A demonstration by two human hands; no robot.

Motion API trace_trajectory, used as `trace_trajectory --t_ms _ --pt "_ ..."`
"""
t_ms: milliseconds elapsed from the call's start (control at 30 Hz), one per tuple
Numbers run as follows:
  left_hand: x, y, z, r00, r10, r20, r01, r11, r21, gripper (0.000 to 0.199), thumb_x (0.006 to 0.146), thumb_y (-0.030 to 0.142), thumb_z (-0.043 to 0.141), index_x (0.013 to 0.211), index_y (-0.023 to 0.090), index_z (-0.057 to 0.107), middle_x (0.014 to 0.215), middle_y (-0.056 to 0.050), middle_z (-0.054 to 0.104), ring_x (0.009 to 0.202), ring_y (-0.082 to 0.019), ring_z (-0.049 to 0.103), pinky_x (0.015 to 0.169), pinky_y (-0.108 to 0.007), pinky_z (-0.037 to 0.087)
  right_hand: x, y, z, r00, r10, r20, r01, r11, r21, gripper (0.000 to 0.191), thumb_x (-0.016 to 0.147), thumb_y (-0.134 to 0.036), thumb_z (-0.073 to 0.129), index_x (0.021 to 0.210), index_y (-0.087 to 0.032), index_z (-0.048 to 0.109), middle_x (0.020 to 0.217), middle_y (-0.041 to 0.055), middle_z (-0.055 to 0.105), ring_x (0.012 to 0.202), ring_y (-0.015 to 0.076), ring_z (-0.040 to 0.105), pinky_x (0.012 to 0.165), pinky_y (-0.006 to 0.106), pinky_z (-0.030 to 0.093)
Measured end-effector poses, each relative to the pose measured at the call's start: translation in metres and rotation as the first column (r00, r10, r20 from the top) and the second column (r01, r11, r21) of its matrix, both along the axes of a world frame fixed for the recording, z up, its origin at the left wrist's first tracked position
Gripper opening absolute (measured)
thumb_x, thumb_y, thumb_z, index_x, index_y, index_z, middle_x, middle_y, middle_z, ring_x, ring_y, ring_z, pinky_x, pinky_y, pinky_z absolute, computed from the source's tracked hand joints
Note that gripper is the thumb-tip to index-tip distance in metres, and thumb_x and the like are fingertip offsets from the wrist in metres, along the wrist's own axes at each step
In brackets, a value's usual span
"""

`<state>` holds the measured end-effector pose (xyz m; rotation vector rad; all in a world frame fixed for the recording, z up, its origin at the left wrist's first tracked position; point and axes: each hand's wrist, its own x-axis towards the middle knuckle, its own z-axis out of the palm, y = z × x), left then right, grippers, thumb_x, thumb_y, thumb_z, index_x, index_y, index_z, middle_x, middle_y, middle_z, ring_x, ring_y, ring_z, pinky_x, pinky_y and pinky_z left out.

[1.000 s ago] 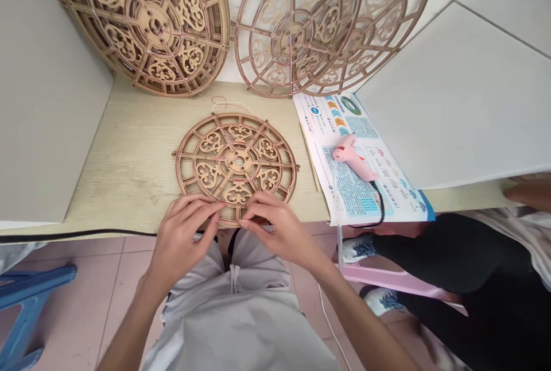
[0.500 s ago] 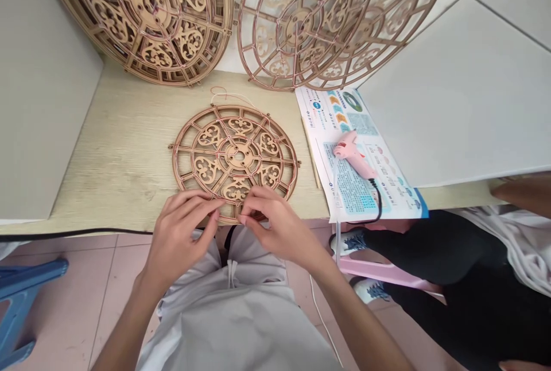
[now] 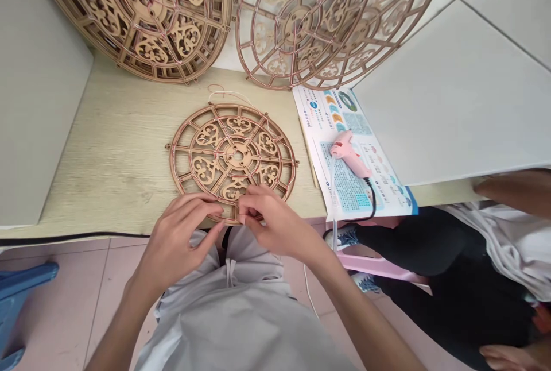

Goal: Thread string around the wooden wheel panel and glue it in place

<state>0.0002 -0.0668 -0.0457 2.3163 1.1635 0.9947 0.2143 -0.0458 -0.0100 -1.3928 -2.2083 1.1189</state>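
A round brown openwork disc [image 3: 238, 155] lies flat on the wooden table [image 3: 124, 147], its near rim at the table's front edge. Thin reddish wire runs along its rings, and a loose pale wire [image 3: 232, 95] curls beyond its far rim. My left hand [image 3: 181, 233] is at the near-left rim, with thumb and forefinger apart and nothing visible between them. Close beside it on the right, my right hand [image 3: 273, 221] pinches at the near rim. What its fingertips hold is too small to make out.
Stacked discs [image 3: 150, 9] lean at the back left, more discs [image 3: 297, 23] at the back right. A pink glue gun [image 3: 350, 153] lies on a printed sheet [image 3: 340, 187] to the right. A person's dark-clothed legs [image 3: 430, 250] are at the right; a blue stool [image 3: 26, 282] stands lower left.
My left thumb and forefinger have spread a little further apart. My right hand stays pinched at the near rim. The whole view has shifted slightly.
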Motion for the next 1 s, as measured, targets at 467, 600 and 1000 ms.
trace_trajectory --t_ms 467,600,1000 --pt "0.008 0.000 0.006 0.998 0.056 -0.028 -0.057 0.998 -0.024 0.006 0.096 0.018 0.062 0.099 0.021 0.067 0.100 -0.002 0.071 0.109 -0.017 0.061 0.098 -0.031 0.046 0.025 -0.024 -0.005 0.968 -0.088 -0.234 0.160 0.937 0.311 0.016 0.101 -0.014 0.053 0.100 -0.019 0.068 0.103 0.0064 0.067 0.098 0.0166 0.060 0.087 0.032 0.049" --pt "0.015 0.001 0.013 0.992 0.071 -0.101 -0.076 0.996 -0.045 0.006 0.095 0.024 0.064 0.092 0.022 0.069 0.092 -0.002 0.070 0.105 -0.021 0.059 0.095 -0.037 0.045 0.038 -0.027 -0.016 0.943 -0.172 -0.284 0.278 0.877 0.392 0.009 0.097 -0.016 0.063 0.099 -0.020 0.071 0.097 0.0057 0.068 0.094 0.0169 0.062 0.082 0.032 0.052" --pt "0.026 0.015 0.034 0.939 0.024 -0.343 -0.092 0.979 -0.184 0.010 0.087 0.026 0.070 0.079 0.023 0.066 0.081 0.000 0.067 0.092 -0.024 0.056 0.082 -0.037 0.041 0.043 0.015 -0.010 0.953 0.302 -0.036 -0.279 0.916 0.289 0.018 0.096 -0.011 0.059 0.081 -0.017 0.067 0.084 0.0033 0.057 0.081 0.0162 0.052 0.071 0.030 0.039"
